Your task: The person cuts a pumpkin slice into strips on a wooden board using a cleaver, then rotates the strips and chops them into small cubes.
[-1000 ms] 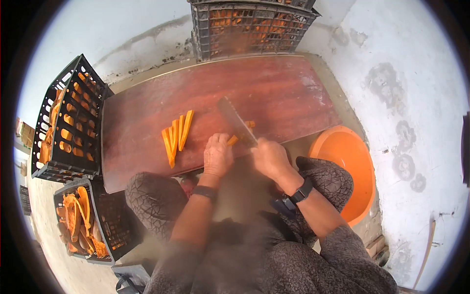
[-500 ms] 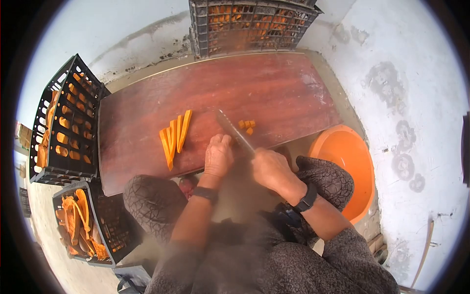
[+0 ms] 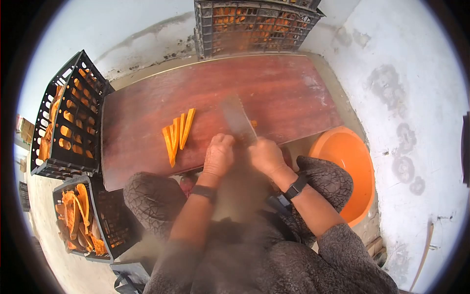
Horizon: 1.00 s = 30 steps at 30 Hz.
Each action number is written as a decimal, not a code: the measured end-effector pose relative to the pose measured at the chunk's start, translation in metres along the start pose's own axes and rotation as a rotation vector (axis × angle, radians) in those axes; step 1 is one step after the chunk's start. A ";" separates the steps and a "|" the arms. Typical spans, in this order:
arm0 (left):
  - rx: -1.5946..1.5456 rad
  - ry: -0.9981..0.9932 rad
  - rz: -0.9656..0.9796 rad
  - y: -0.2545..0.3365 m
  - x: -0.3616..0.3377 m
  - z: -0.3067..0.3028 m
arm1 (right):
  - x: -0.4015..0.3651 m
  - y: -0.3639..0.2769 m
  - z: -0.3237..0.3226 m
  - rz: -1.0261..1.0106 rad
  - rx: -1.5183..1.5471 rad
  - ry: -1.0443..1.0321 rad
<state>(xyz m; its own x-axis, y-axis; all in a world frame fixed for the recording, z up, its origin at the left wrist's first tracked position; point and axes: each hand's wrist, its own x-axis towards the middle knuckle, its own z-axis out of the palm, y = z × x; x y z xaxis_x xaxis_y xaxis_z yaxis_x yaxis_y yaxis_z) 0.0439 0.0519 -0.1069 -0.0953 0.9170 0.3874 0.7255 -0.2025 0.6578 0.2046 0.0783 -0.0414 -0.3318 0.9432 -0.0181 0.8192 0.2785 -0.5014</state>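
My right hand grips the handle of a broad-bladed kitchen knife, whose flat side faces up over the red board. Close to its left, my left hand rests at the board's near edge with fingers curled in; whatever they hold is hidden. A small orange cut piece peeks out just right of the blade, which may cover others. Several long orange vegetable strips lie fanned out on the board, left of my left hand.
An orange basin stands right of my knee. Black crates with orange pieces stand around the board: one upper left, one lower left, and one at the back. A white wall bounds the right side.
The knife has turned from nearly edge-on to showing its flat side, and now covers most of the small cut pieces. My right hand has shifted slightly left and up.
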 end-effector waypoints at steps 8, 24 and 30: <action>0.065 -0.034 -0.045 0.005 -0.002 -0.008 | -0.013 -0.009 -0.026 -0.025 -0.072 0.007; 0.053 0.000 -0.038 -0.003 0.004 0.001 | -0.030 -0.022 -0.043 -0.010 -0.095 -0.199; 0.055 0.015 -0.035 -0.005 0.005 0.006 | -0.024 -0.017 -0.027 -0.043 -0.119 -0.224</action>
<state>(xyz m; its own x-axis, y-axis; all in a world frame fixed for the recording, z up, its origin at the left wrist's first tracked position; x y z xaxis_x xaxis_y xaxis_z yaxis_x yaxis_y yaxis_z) 0.0440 0.0593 -0.1119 -0.1311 0.9179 0.3745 0.7577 -0.1509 0.6349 0.2112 0.0561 -0.0097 -0.4524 0.8699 -0.1965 0.8467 0.3497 -0.4011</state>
